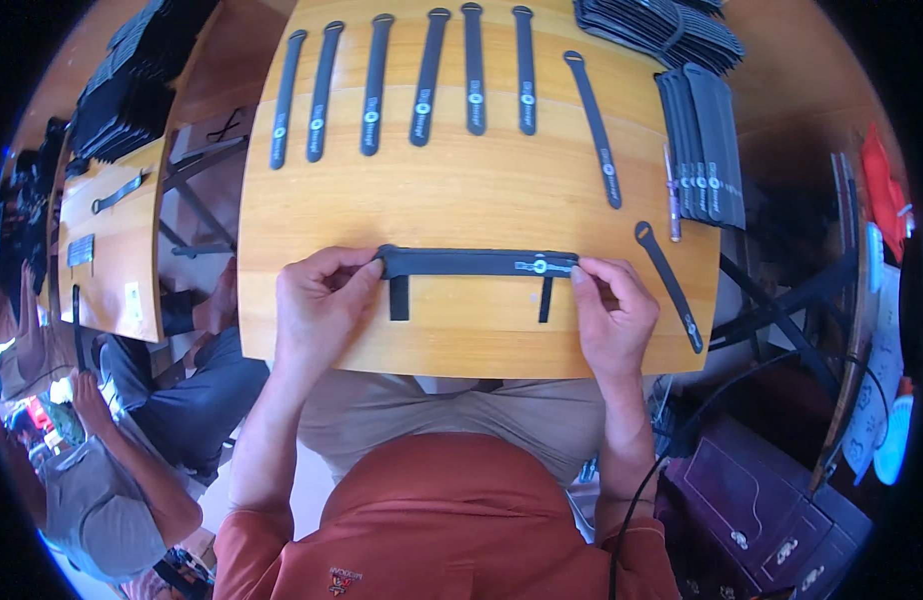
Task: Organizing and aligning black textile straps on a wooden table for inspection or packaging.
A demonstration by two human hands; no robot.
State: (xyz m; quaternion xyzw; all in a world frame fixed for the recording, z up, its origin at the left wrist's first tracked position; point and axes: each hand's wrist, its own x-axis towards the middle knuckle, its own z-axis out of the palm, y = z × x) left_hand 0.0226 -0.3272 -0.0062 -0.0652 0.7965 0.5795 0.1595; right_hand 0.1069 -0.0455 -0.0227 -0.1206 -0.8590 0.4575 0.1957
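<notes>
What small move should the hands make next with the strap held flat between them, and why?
Probably slide the black strap forward toward the row of laid-out straps. The left hand and right hand each pinch one end, it lies stretched flat on the wooden table, and there is bare wood ahead of it.

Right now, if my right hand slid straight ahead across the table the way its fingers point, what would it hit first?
The right hand points up and slightly left, already pinching the folded black strap. Past that comes bare wooden table, then probably the row of flat straps at the far edge, though the fisheye bend makes the exact line uncertain.
</notes>
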